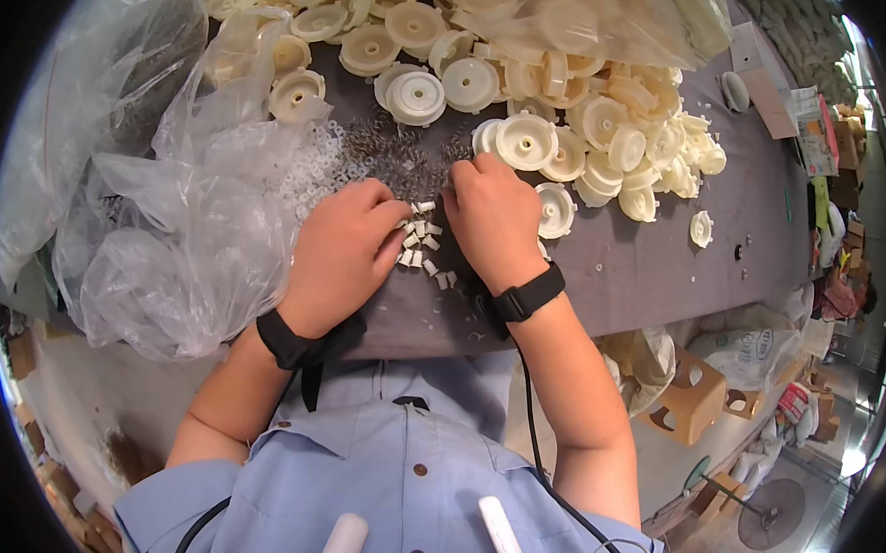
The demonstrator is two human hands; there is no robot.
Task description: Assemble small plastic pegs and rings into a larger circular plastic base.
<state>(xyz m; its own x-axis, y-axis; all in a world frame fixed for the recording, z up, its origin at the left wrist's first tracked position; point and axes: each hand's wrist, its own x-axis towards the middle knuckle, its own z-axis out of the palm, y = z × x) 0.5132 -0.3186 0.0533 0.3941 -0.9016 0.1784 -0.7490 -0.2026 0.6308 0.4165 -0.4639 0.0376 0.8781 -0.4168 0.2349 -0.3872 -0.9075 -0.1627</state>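
Note:
Over the near part of the grey-covered table, my left hand is closed, with its thumb and fingertips pressed together beside a small cluster of white plastic pieces. What it pinches, if anything, is too small to make out. My right hand has its fingers curled down at the edge of a pile of small dark metal springs. Its fingertips are partly hidden, so whatever they grip cannot be named. Left of the springs lies a heap of small translucent rings.
Cream round plastic parts are piled along the back and right, some close to my right hand. Crumpled clear plastic bags cover the left side. Another bag lies at the back. A brown plastic stool stands below the table's right side.

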